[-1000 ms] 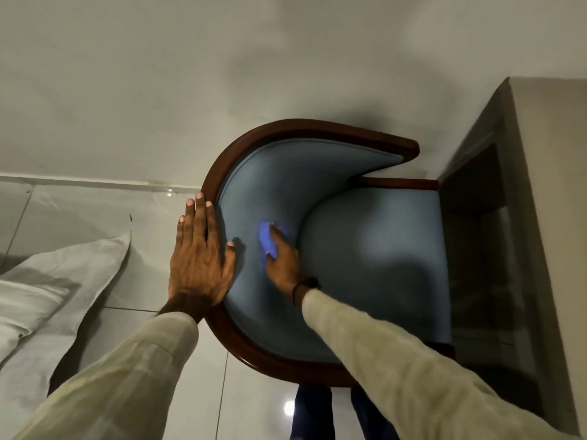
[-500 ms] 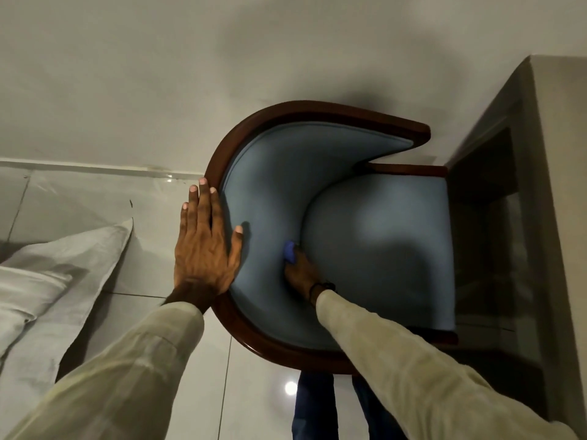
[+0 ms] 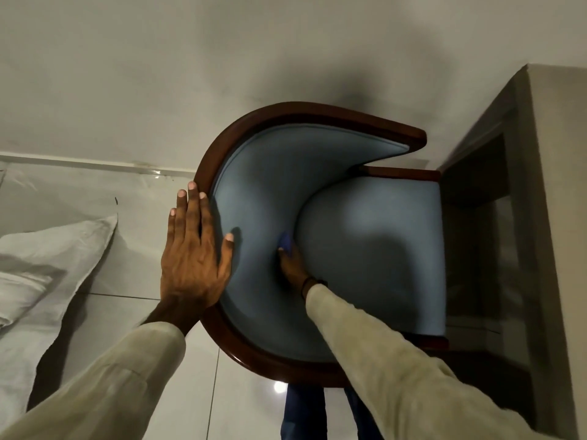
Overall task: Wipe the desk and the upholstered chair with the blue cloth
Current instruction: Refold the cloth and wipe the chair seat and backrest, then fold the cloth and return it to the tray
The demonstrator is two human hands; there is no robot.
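Now | left hand flat, fingers spread on chair wooden rim | right hand presses blue cloth into seat-back crease | worktop touching chair's right edge | floor open left

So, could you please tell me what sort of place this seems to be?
Probably a bedroom, perhaps a hotel room. White bedding lies at the left, an upholstered chair with a wooden rim faces a desk, and the floor is glossy tile.
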